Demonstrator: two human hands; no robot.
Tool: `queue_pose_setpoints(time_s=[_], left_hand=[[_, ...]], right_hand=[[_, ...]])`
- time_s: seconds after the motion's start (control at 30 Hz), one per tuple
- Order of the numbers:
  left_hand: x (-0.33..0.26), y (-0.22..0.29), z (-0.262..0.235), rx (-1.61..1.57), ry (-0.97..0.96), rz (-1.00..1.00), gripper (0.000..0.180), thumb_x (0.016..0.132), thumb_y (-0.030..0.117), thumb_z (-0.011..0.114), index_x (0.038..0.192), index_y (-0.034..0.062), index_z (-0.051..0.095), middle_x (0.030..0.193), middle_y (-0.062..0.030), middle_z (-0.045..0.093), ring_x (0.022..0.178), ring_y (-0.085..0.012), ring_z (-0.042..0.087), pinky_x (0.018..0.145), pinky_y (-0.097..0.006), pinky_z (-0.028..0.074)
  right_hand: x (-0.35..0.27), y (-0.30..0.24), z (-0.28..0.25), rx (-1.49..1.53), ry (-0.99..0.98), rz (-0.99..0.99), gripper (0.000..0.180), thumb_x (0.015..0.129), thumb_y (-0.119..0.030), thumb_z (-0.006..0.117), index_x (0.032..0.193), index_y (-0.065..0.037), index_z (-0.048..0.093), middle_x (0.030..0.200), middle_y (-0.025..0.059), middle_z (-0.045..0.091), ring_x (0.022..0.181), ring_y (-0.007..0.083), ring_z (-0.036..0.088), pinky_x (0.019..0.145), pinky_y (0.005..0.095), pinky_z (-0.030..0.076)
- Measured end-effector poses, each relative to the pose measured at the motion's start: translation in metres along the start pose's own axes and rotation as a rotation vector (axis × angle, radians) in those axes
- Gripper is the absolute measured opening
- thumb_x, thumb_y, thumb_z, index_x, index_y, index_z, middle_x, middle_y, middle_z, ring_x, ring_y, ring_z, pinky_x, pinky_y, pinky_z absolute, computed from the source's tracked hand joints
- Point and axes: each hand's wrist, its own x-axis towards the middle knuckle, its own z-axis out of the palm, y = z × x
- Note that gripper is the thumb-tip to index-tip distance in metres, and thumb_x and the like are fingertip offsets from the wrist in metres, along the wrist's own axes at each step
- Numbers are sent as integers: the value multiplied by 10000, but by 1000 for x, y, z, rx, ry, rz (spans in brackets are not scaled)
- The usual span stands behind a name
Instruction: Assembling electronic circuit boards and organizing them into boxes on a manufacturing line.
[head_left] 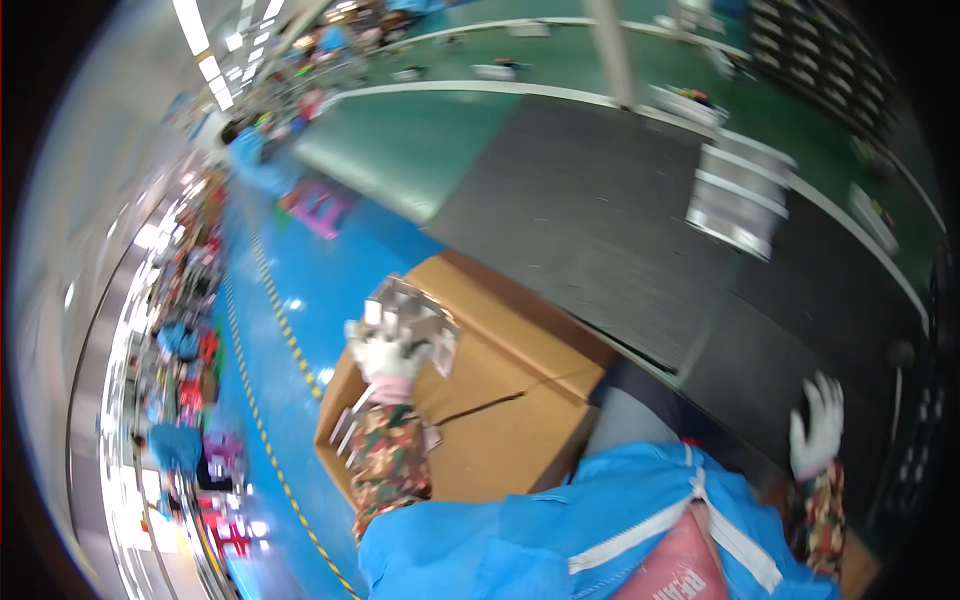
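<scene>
My left hand (pixel 385 360), in a white glove with a pink cuff, is over the far left part of an open cardboard box (pixel 500 425). Its fingers are bent against a clear, shiny plastic pack (pixel 425 315) with pale pieces in it, and appear to grip it; motion blur hides the exact hold. Beside my left wrist, flat pale pieces (pixel 345 430) show along the box's left side. Away to the right, my gloved right hand (pixel 820 428) is over the dark mat, fingers stretched and thumb apart, holding nothing.
A dark grey mat (pixel 585 205) covers the worktop beyond the box. On it, farther right, stands a stack of clear trays (pixel 740 190). A pole (pixel 610 50) rises at the back. Left lies a blue floor (pixel 285 370) with striped lines, a purple stool (pixel 320 208) and several people.
</scene>
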Motion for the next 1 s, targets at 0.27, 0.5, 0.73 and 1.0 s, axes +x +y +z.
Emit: queue_pose_setpoints(time_s=[0.27, 0.5, 0.73, 1.0], left_hand=[[176, 143, -133, -311, 150, 602, 298, 553, 333, 823, 701, 106, 698, 959, -77, 646, 1124, -405, 505, 1111, -593, 267], [235, 286, -127, -328, 106, 1207, 214, 535, 295, 727, 635, 107, 709, 829, -64, 647, 1094, -313, 546, 1185, -499, 241], [225, 321, -78, -351, 203, 1149, 468, 528, 438, 745, 843, 93, 728, 1189, -156, 583, 1296, -430, 400, 1165, -586, 193], [165, 118, -107, -497, 234, 482, 556, 773, 447, 729, 1201, 109, 620, 1262, -168, 575, 1246, -420, 438, 1101, -534, 289]], right_hand=[[11, -4, 1, 68, 66, -109, 419, 751, -191, 654, 1137, -40, 596, 1254, 193, 538, 1220, 406, 477, 1096, 534, 336], [2, 1, 0, 117, 94, -90, 393, 749, -208, 666, 1101, -39, 618, 1218, 182, 566, 1200, 385, 502, 1091, 523, 350], [10, -2, 2, 137, 59, -132, 377, 775, -216, 650, 1108, -41, 616, 1226, 186, 566, 1184, 404, 511, 1092, 529, 342], [6, 6, 2, 18, -32, -89, 413, 886, -259, 559, 1219, -15, 576, 1330, 206, 520, 1270, 450, 432, 1094, 518, 317]])
